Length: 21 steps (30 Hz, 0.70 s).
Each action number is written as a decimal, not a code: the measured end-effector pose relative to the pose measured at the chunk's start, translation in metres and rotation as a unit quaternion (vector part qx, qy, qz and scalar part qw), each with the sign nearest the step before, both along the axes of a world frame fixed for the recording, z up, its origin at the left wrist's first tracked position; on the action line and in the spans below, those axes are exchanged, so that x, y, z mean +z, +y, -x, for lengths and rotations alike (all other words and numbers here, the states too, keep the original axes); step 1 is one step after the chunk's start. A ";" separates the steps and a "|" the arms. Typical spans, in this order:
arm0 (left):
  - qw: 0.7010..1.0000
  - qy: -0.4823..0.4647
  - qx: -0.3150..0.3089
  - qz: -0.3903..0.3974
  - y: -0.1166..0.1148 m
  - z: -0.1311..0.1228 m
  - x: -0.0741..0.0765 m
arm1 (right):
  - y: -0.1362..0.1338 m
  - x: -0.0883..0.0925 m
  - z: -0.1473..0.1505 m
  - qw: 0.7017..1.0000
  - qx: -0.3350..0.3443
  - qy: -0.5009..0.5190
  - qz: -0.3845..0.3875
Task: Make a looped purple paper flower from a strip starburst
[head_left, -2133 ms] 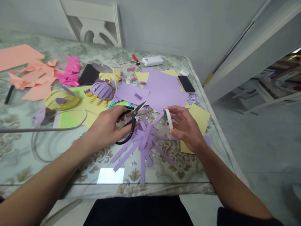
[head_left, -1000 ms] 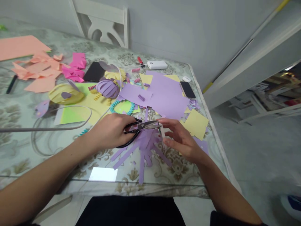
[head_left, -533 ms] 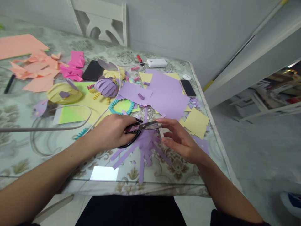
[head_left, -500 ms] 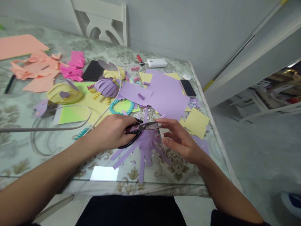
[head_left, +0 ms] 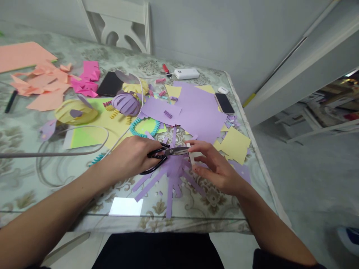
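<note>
Black-handled scissors (head_left: 178,151) are gripped in my left hand (head_left: 137,155), their blades pointing right toward my other hand. Between the fingertips and thumb of my right hand (head_left: 214,164) is a narrow white strip (head_left: 192,157), held upright at the blade tips. Whether the blades touch the strip, I cannot tell. Under both hands lies a purple paper piece (head_left: 175,168) with long strips spreading outward, partly hidden by the scissors. Tiny white and purple scraps are scattered around it. A turquoise coiled ring (head_left: 144,127) lies just beyond my left hand.
Purple sheets (head_left: 200,112) and yellow paper squares (head_left: 235,145) lie ahead and right, near a phone (head_left: 224,103) and a white power bank (head_left: 186,73). Paper-strip balls, one yellow (head_left: 75,111), one purple (head_left: 126,103), sit left. A white cable (head_left: 56,154) crosses the table.
The scissor blades have come closer together, and the white strip has shifted slightly in my right fingers. Both hands stay in nearly the same place.
</note>
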<state>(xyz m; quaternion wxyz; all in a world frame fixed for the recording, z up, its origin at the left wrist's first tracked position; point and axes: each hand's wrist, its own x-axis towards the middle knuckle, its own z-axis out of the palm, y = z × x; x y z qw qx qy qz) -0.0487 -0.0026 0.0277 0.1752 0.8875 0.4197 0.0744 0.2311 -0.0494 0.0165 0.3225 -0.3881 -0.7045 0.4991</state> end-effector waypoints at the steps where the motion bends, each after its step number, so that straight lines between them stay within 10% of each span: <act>1: 1.000 0.002 -0.002 0.000 0.000 0.000 0.000 | 0.000 0.000 0.000 1.000 0.001 -0.004 -0.008; 15: 0.989 0.015 0.122 -0.079 0.011 0.009 0.000 | 0.006 -0.006 -0.008 0.994 -0.070 -0.002 -0.080; 21: 0.979 -0.009 0.179 -0.094 0.029 0.019 -0.004 | 0.023 -0.021 -0.014 0.933 -0.200 -0.221 -0.200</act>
